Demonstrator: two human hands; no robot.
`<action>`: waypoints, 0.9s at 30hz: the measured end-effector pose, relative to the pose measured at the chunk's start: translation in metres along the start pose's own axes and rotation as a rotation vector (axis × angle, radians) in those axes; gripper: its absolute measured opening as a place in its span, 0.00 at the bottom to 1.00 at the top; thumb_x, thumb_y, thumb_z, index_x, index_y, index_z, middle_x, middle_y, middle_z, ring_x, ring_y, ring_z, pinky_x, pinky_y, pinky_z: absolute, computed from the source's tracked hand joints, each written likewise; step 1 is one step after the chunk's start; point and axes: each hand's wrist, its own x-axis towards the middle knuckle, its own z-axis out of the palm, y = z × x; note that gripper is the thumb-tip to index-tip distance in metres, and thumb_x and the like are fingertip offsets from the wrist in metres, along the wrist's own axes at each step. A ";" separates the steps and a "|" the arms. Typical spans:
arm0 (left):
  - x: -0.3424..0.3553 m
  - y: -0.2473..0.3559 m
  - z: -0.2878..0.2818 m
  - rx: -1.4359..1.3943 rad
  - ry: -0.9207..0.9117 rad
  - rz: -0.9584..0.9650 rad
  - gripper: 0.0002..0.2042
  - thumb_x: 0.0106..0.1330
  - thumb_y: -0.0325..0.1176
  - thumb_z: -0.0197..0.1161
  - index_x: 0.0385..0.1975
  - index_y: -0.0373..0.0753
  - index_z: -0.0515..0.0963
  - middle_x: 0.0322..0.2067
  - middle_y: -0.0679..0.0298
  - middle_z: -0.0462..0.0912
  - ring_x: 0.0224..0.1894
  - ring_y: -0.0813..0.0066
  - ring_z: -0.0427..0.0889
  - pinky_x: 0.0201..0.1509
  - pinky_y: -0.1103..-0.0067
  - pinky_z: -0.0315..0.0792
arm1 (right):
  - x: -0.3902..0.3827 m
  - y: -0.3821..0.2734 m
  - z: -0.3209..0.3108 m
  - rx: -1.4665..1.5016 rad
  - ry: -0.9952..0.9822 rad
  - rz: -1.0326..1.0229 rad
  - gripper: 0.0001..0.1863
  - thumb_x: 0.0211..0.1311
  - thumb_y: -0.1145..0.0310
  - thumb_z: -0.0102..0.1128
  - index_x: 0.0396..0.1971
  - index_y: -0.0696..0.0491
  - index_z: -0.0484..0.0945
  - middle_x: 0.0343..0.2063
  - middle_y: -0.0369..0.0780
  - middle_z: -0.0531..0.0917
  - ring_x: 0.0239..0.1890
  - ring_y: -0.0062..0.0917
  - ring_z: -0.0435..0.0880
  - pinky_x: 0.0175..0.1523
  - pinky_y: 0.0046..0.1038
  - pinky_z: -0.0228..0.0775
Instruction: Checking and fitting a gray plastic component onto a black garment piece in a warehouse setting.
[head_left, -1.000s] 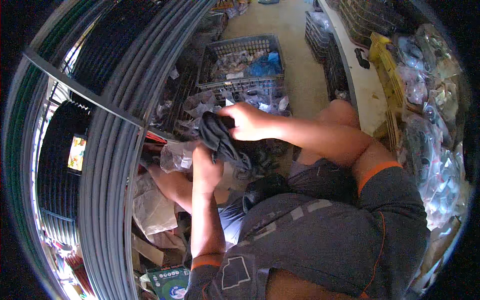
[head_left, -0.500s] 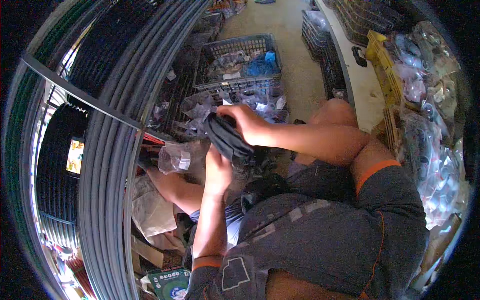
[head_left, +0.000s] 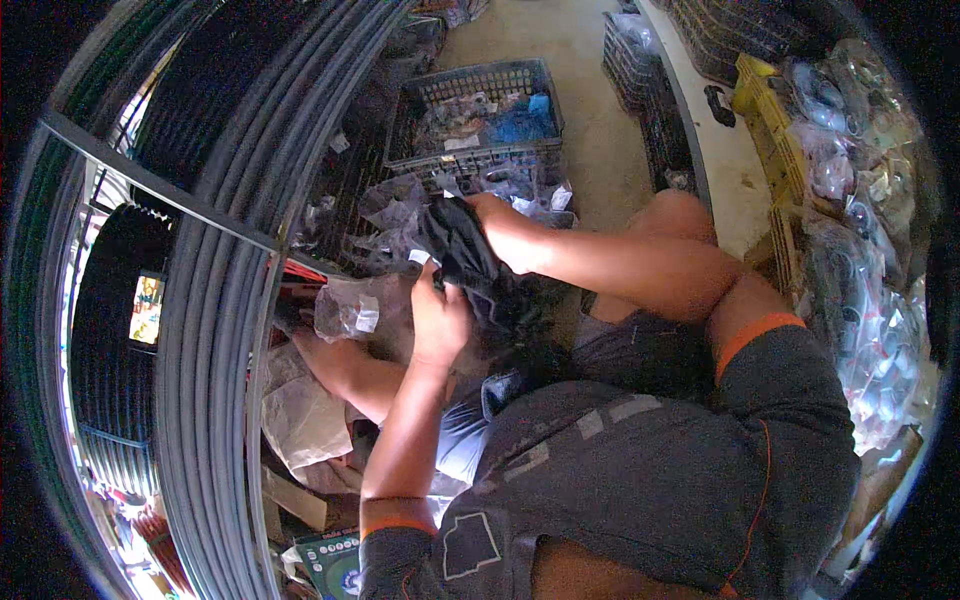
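In front of my lap I hold a limp, black fabric-like item [head_left: 462,245] with both hands; its exact kind cannot be made out. My left hand [head_left: 440,318] is closed on its near left side, thumb up, beside a small white tag. At its far right edge my right hand [head_left: 508,230] grips it, with most of the fingers hidden behind the dark material. The lower folds hang down over my lap and blend into shadow. Just beyond the hands lie several clear plastic bags [head_left: 392,203] with small parts.
A black plastic crate [head_left: 475,160] with bagged goods and a blue bundle stands ahead. Coils of grey hose [head_left: 210,330] on a metal rack fill the left. Clear-bagged parts [head_left: 865,330] and a yellow crate [head_left: 770,135] line the right. Cardboard [head_left: 300,410] lies beside my left leg.
The black item has gone from a compact folded shape to a looser, spread one. My right hand has shifted slightly right and away, and my left hand has moved up along its side.
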 end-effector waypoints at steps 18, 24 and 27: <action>-0.048 -0.025 -0.013 0.068 0.152 -0.050 0.16 0.74 0.37 0.50 0.52 0.31 0.71 0.37 0.54 0.82 0.34 0.65 0.79 0.40 0.72 0.73 | -0.014 -0.024 0.002 -0.853 0.082 -0.708 0.14 0.67 0.68 0.54 0.48 0.58 0.78 0.37 0.42 0.86 0.42 0.22 0.82 0.50 0.30 0.72; -0.050 -0.135 -0.103 0.411 0.471 -0.437 0.20 0.70 0.46 0.57 0.41 0.29 0.78 0.35 0.44 0.81 0.37 0.56 0.82 0.42 0.66 0.74 | 0.022 -0.067 -0.045 0.320 -0.173 -0.482 0.22 0.73 0.53 0.43 0.53 0.53 0.76 0.49 0.37 0.81 0.48 0.29 0.82 0.55 0.34 0.74; -0.046 -0.193 -0.154 0.664 0.579 -0.443 0.23 0.66 0.48 0.60 0.39 0.28 0.78 0.32 0.42 0.82 0.37 0.41 0.81 0.41 0.60 0.74 | 0.030 -0.065 -0.058 0.446 -0.216 -0.538 0.20 0.72 0.54 0.44 0.47 0.54 0.77 0.45 0.39 0.82 0.45 0.29 0.82 0.51 0.35 0.75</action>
